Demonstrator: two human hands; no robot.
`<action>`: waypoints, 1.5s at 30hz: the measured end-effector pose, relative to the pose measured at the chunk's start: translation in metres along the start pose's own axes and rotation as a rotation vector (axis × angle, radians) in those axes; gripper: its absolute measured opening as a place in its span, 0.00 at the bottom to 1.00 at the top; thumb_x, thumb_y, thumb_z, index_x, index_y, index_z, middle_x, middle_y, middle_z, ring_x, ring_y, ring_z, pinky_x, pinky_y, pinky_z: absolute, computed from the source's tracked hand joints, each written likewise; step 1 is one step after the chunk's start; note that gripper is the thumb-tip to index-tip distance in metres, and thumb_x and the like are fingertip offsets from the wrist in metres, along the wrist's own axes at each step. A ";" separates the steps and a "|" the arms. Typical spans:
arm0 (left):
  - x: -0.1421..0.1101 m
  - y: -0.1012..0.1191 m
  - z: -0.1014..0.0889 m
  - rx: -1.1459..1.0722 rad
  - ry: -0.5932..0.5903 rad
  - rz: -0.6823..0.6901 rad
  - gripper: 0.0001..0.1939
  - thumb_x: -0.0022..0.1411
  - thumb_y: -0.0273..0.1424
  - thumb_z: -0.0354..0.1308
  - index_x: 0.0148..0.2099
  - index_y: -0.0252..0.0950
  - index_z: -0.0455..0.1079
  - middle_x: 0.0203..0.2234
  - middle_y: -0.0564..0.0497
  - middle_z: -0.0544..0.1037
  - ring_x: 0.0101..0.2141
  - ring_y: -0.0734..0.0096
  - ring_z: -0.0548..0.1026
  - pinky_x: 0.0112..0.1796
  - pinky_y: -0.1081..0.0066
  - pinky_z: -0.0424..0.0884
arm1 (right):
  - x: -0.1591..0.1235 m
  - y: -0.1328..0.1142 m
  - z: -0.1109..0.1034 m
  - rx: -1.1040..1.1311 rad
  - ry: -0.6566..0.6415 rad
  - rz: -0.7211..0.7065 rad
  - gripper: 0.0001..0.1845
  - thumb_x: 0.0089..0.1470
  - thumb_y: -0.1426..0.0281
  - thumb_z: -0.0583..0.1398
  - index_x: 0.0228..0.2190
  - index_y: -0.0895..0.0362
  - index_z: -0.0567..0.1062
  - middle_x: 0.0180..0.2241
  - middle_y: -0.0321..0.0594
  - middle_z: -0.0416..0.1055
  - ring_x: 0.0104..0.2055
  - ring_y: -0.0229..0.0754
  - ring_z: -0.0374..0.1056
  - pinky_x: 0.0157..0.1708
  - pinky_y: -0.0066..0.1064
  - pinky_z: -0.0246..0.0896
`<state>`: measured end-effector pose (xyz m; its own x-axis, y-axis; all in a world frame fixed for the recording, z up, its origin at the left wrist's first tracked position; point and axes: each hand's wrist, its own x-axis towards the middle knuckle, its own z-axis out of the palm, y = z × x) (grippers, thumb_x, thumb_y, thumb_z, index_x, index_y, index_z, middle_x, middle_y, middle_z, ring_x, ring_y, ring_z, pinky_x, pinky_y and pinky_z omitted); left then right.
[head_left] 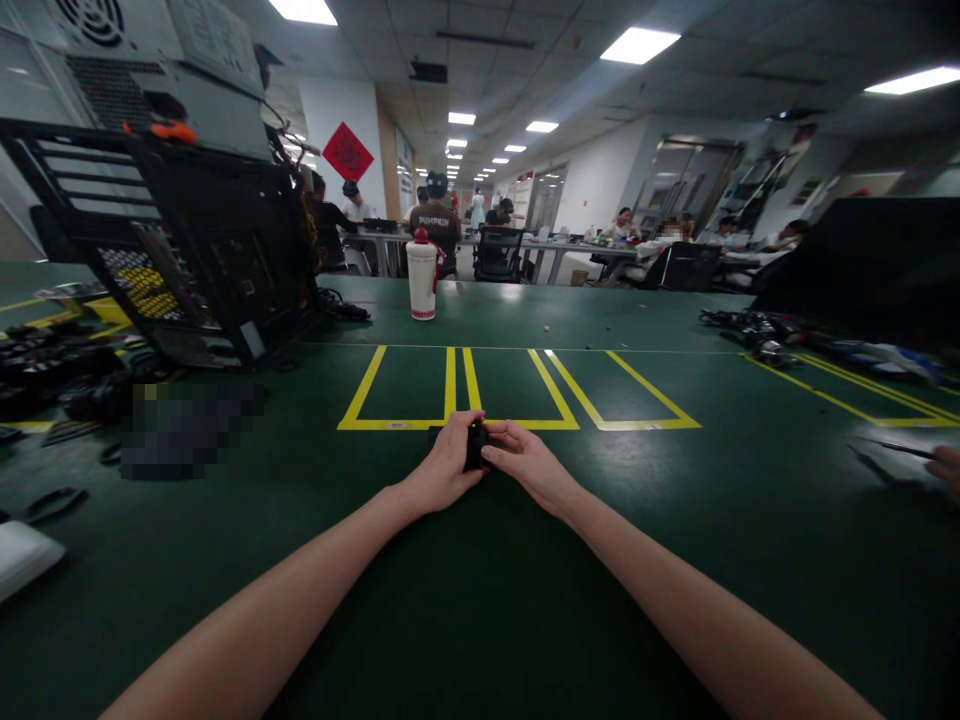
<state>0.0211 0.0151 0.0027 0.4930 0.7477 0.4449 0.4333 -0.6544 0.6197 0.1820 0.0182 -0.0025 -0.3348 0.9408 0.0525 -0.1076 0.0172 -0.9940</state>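
Black object [474, 450] is clasped by the left hand [447, 468], its right side pinched by the right hand [538, 468].

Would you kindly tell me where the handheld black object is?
In the head view, the black object is just below centre, between the left hand and right hand, beside the yellow tape.

Long workroom, viewed from where I stand beside a green tabletop [750, 530] marked with yellow tape outlines [450, 385]. Overhead, a grey panelled ceiling [517, 75] carries lit rectangular lamps [640, 45], receding into the distance. At left, a white pillar [361, 110] bears a red diamond-shaped hanging [348, 154]; at right, a pale wall [600, 165] adjoins metal-framed doors [694, 180]. Beyond, a black chair [498, 253] stands near long tables [559, 246].
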 end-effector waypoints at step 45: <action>-0.001 -0.002 -0.001 0.220 -0.014 0.016 0.28 0.51 0.27 0.54 0.52 0.38 0.46 0.47 0.45 0.57 0.50 0.59 0.57 0.49 0.55 0.54 | 0.002 0.001 0.002 -0.086 0.012 -0.037 0.16 0.42 0.69 0.60 0.37 0.55 0.68 0.40 0.38 0.67 0.45 0.41 0.62 0.48 0.38 0.53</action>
<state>0.0187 0.0160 0.0014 0.5111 0.7364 0.4432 0.5786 -0.6762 0.4562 0.1790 0.0195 -0.0031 -0.3207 0.9430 0.0886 -0.0385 0.0805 -0.9960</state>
